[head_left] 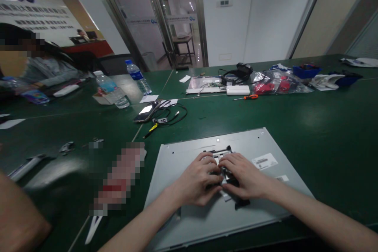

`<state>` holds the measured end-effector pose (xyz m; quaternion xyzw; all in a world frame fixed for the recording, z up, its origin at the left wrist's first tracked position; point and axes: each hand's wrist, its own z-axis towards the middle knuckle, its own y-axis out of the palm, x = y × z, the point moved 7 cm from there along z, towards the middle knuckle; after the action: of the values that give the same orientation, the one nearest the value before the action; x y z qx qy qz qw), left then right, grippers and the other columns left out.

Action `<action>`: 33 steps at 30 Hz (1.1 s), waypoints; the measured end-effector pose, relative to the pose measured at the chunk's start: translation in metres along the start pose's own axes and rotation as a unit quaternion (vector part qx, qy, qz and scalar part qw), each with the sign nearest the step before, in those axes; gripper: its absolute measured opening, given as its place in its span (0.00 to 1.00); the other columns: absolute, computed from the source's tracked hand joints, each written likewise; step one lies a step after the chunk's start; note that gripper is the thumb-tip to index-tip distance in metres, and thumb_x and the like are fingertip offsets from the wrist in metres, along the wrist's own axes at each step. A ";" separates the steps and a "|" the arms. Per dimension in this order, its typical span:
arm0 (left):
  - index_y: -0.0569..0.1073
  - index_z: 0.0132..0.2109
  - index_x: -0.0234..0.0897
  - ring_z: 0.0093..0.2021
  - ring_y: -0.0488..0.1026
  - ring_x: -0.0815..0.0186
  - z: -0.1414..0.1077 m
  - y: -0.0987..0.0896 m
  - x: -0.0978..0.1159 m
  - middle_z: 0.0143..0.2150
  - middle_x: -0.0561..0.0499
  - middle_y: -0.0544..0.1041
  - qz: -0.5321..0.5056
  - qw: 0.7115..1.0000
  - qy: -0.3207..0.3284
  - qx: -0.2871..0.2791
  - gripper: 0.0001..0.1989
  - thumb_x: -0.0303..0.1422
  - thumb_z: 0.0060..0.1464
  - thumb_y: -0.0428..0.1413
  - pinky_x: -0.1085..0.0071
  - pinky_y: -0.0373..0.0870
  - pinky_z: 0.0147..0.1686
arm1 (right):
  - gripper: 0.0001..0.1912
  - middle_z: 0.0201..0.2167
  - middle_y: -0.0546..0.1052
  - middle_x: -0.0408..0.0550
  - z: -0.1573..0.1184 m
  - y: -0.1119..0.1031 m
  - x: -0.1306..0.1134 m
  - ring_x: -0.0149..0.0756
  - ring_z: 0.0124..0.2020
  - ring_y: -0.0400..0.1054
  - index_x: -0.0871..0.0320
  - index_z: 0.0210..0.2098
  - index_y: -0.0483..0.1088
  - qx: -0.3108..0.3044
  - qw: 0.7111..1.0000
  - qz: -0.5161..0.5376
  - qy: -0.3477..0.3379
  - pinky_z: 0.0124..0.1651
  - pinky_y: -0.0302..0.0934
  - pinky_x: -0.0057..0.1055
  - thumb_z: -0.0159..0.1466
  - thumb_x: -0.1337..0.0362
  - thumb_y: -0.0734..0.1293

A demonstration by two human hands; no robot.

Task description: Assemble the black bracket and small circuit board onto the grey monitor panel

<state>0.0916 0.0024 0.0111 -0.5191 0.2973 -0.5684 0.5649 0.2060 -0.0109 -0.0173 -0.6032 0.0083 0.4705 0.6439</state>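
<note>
While the grey panel lies flat on the surface, the left hand and right hand grasp the black-and-silver part between them, equally near, its long axis running away.

On the green table, an orange-handled screwdriver lay just in front of a white box-shaped thing. Beside the latter was a clear bag with red contents, and a blue tray sat behind the bag. Farther left, a dark phone lay beside a looped black cable. Two labelled bottles stood beyond them, and a person sat at the far left.
</note>
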 end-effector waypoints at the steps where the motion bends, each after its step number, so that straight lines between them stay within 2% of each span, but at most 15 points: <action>1: 0.78 0.42 0.40 0.46 0.73 0.55 0.000 0.000 0.000 0.40 0.48 0.78 0.000 1.000 0.001 0.002 0.06 0.34 0.59 0.57 0.51 0.63 0.56 | 0.18 0.50 0.71 0.53 0.000 0.001 0.000 0.47 0.52 0.63 0.57 0.50 0.65 0.000 1.000 0.001 -0.001 0.57 0.58 0.46 0.62 0.62 0.69; 8: 0.78 0.42 0.41 0.45 0.73 0.56 0.000 0.001 -0.001 0.40 0.49 0.79 -0.002 1.000 0.002 0.003 0.06 0.34 0.59 0.57 0.51 0.62 0.56 | 0.19 0.51 0.71 0.54 0.000 0.000 -0.001 0.48 0.52 0.63 0.57 0.50 0.64 0.001 1.000 0.003 0.002 0.57 0.58 0.46 0.60 0.63 0.69; 14: 0.77 0.42 0.40 0.45 0.73 0.56 -0.001 0.002 0.000 0.40 0.48 0.79 0.003 1.000 0.009 0.001 0.06 0.34 0.60 0.56 0.51 0.62 0.56 | 0.18 0.48 0.71 0.53 0.000 -0.002 -0.001 0.47 0.50 0.64 0.57 0.48 0.65 0.001 1.000 0.006 0.004 0.55 0.59 0.46 0.63 0.56 0.70; 24: 0.78 0.41 0.40 0.44 0.72 0.57 -0.002 0.002 -0.001 0.40 0.48 0.78 0.012 1.000 0.003 -0.002 0.07 0.34 0.60 0.55 0.51 0.63 0.56 | 0.17 0.49 0.71 0.54 0.000 0.000 -0.001 0.48 0.51 0.63 0.57 0.47 0.64 0.002 1.000 -0.003 -0.003 0.56 0.59 0.46 0.60 0.63 0.69; 33: 0.76 0.40 0.39 0.45 0.73 0.58 -0.002 0.003 -0.001 0.39 0.50 0.80 0.012 1.000 0.000 -0.007 0.06 0.33 0.61 0.55 0.52 0.61 0.56 | 0.20 0.47 0.71 0.53 0.001 -0.008 -0.006 0.47 0.49 0.63 0.57 0.49 0.65 0.005 1.000 0.005 0.000 0.56 0.59 0.46 0.60 0.58 0.71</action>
<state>0.0905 0.0027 0.0077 -0.5194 0.3074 -0.5596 0.5680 0.2068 -0.0126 -0.0077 -0.5996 0.0134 0.4737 0.6449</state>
